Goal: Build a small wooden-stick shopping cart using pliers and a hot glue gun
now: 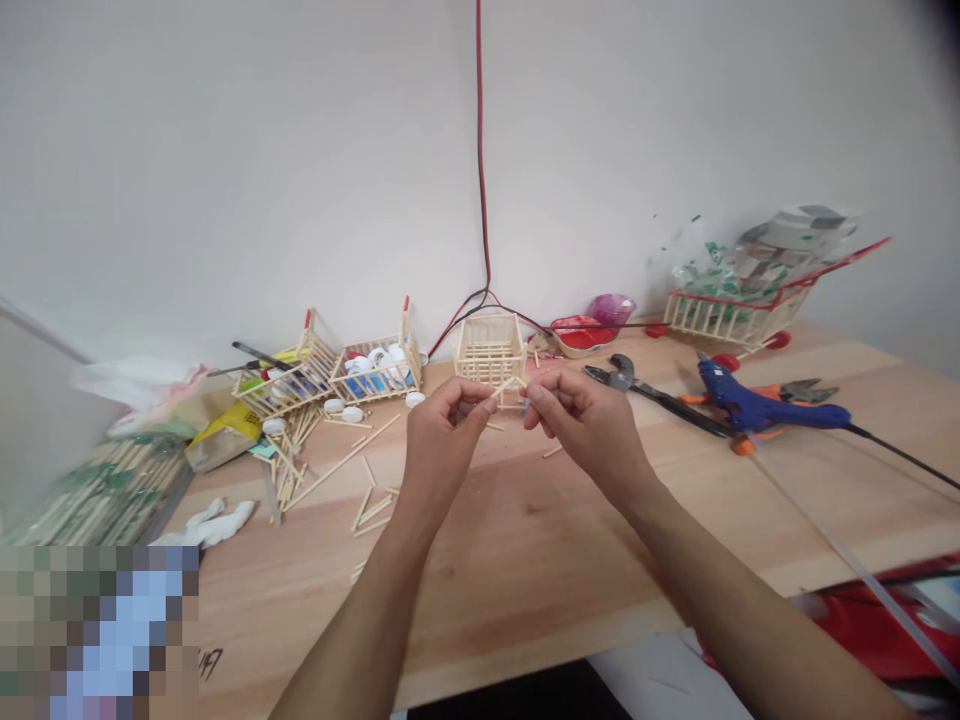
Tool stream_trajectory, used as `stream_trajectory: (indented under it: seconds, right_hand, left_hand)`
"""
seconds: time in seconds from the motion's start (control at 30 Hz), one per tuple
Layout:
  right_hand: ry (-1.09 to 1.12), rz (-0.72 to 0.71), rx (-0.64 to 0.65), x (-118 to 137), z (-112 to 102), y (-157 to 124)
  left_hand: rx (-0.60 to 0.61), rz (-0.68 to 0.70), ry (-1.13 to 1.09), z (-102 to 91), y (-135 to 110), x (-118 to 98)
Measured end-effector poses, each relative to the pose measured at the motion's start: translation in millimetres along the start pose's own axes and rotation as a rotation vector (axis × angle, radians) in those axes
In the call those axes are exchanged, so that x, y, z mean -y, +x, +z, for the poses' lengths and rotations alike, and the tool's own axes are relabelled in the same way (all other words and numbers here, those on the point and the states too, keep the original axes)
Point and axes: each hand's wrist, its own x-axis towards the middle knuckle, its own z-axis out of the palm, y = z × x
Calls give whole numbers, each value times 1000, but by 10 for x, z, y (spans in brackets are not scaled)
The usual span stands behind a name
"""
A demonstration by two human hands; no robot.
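Between thumb and fingers, my left hand (442, 435) pinches a short thin wooden stick (503, 389) that slants up to the right. My right hand (581, 420), closed at the fingertips, grips a small pale stick end (521, 382) close to it. Whether the two pieces are joined or one broken stick, I cannot tell. Just behind my fingers stands a small basket frame of wooden sticks (491, 352), its lower front partly covered by my hands.
Stick carts (379, 375) with contents stand at the left, beside loose sticks (371, 510) and packed sticks (124, 490). To the right lie a blue glue gun (772, 400), black-handled pliers (667, 398) and a red-trimmed cart (735, 318). A red dish (583, 335) is by the wall.
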Motion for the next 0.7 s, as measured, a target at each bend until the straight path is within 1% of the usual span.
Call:
stream_trajectory:
  seconds: [0.3, 0.7]
  right_hand:
    - [-38, -26, -12, -12, -7, 6]
    - [-19, -2, 6, -12, -14, 1]
  left_hand:
    - [0, 15, -8, -1, -3, 2]
    - [-1, 34, 4, -1, -7, -9]
